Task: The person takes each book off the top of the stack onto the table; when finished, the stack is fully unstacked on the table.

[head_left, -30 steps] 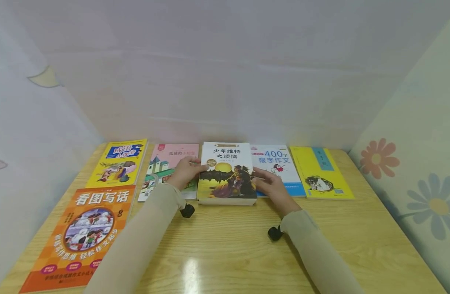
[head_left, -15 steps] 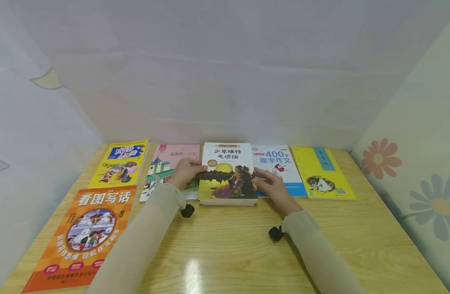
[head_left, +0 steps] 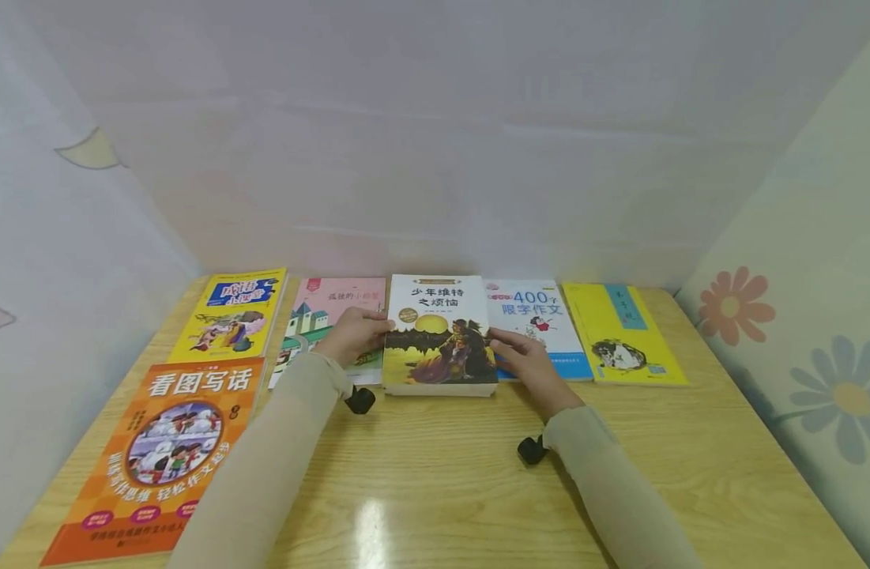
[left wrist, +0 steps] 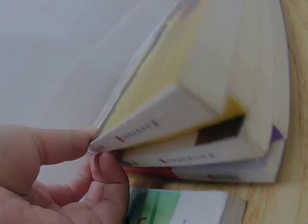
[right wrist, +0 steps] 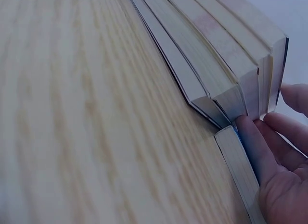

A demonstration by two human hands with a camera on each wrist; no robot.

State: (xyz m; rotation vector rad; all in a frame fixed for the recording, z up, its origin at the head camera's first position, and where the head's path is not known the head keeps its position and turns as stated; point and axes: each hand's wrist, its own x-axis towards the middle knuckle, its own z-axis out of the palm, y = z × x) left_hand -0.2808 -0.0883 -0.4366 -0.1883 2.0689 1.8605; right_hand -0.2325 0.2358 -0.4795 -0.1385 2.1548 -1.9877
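Note:
A stack of several thick books [head_left: 438,356] lies at the middle back of the table in the head view; its top cover shows a yellow sun and dark figures. My left hand [head_left: 352,336] is at its left side. In the left wrist view the thumb lies along the top book's spine edge, with curled fingers just below, pinching that book [left wrist: 139,123]. On the right side, my right hand [head_left: 530,367] touches the stack with fairly straight fingers. The right wrist view shows those fingertips against the page edges, beside a thinner book with a blue edge [right wrist: 236,171].
Left of the stack lie a pink book [head_left: 345,296], a yellow book [head_left: 224,316] and a large orange book [head_left: 157,506]. To its right are a white and blue book [head_left: 548,332] and another yellow one [head_left: 615,324]. A pale cloth wall [head_left: 435,158] rises behind the wooden table [head_left: 442,474].
My left hand has shifted slightly left along the stack's edge. The right hand and the stack look almost the same; the head view has moved a little.

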